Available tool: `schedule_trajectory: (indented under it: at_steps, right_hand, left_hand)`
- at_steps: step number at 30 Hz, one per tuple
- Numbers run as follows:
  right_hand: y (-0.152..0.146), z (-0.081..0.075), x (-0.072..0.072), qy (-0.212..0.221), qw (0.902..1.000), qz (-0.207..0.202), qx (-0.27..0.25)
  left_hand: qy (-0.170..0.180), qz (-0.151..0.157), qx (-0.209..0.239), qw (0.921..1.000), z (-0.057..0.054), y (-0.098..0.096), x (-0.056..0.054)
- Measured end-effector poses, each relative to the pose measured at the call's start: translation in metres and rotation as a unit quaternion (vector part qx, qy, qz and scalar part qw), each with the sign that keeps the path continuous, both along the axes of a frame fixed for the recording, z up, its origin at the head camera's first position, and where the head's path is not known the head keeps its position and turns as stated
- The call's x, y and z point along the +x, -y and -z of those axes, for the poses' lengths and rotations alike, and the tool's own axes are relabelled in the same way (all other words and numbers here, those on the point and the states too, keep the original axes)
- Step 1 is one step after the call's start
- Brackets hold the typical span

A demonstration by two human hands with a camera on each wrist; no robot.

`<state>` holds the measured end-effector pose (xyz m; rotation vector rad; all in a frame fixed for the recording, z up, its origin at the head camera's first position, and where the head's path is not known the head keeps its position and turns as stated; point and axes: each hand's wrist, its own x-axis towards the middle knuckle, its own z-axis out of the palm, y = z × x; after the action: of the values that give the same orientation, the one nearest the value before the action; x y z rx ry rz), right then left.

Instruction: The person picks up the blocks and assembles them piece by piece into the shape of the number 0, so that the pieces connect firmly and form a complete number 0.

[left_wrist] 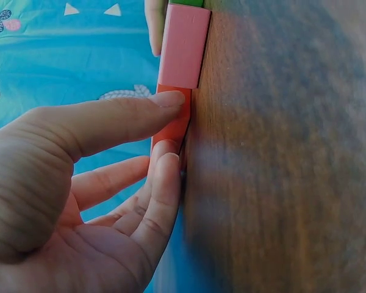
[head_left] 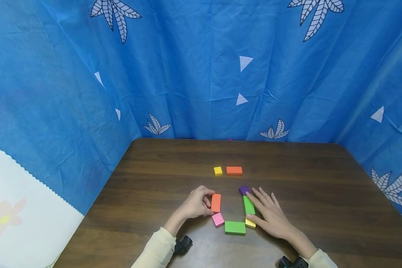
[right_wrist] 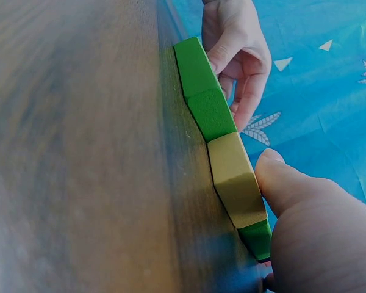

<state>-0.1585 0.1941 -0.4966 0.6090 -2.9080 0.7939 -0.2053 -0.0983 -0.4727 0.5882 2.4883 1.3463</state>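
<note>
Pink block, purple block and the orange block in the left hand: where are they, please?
Pink block (head_left: pixel 217 219): head view, middle of its top face.
Purple block (head_left: pixel 243 190): head view, uncovered part of its top.
Held orange block (head_left: pixel 216 203): head view, middle of its top face.

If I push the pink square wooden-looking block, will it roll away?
The pink block would probably slide, not roll, because its sides are flat. It likely won't tip, lying low on the flat brown wood-grained table.
</note>
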Motion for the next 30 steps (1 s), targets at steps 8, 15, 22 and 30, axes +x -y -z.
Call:
schedule_trajectory:
  at_steps: [8,15,22,30]
  right_hand:
    - [0.0,-0.001,0.0,0.001,1.0,0.001,-0.002]
    - [0.001,-0.001,0.001,-0.008,1.0,0.001,0.004]
    - [0.001,0.0,0.0,-0.001,1.0,-0.001,0.001]
    - [0.0,0.0,0.0,-0.004,1.0,-0.002,-0.002]
  left_hand:
    - [-0.003,-0.001,0.001,1.0,0.001,0.0,-0.001]
    - [0.001,-0.001,0.0,1.0,0.002,0.0,-0.001]
    - [0.004,0.01,0.009,0.9999,0.0,0.007,0.004]
    - [-0.109,-0.017,0.01,0.9939,0.006,0.01,0.026]
